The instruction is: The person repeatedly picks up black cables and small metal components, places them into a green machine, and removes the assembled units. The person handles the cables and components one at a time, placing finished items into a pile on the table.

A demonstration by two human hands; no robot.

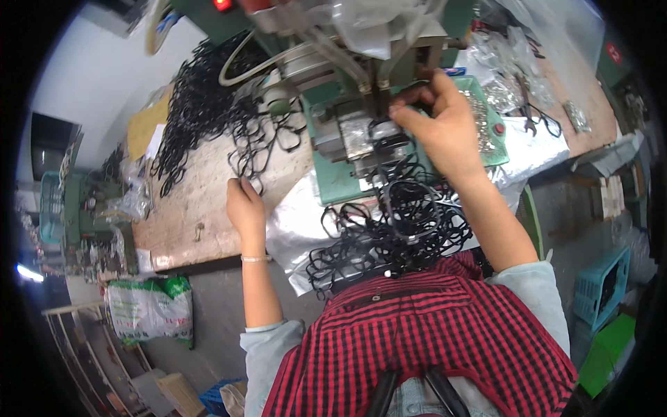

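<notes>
The left hand pinches black loops at left. The right hand curls at the machine; I cannot tell its grip.

A worn, pale wooden table carries a broad heap of black cord loops on the left, beside a yellow sheet. A green machine base stands mid-table; silvery sheeting (crinkled, with another black tangle over it) spreads in front, and clear plastic bags lie at far right.
</notes>
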